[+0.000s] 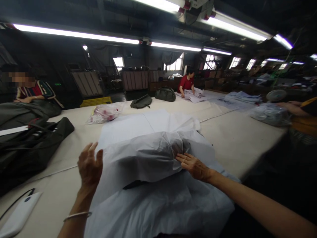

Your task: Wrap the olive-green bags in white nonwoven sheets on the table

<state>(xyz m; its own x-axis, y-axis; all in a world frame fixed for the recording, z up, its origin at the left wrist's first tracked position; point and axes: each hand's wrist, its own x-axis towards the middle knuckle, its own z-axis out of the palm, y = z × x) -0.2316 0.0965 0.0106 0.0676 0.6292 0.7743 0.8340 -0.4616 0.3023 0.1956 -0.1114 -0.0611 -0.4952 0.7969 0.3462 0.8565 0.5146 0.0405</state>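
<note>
A dark bundle, mostly hidden, lies under a thin white paper sheet (143, 148) right in front of me. Its dark edge (135, 184) peeks out below the sheet, and its shape shows through the paper. My right hand (194, 165) rests flat on the right part of the covered bundle, fingers stretched out. To the left, my left hand (91, 163) is raised beside the sheet's edge, its fingers apart and holding nothing. More white sheeting (158, 211) spreads towards me, and a flat part (133, 125) reaches beyond the bundle.
Dark green bags (37, 138) are piled at the left, near a white power bank (21, 211) with a cable. Beyond lie a clear plastic bag (105, 113), a folded dark bag (141, 101) and a dark duffel bag (165, 94). Co-workers stand around the table (237, 142).
</note>
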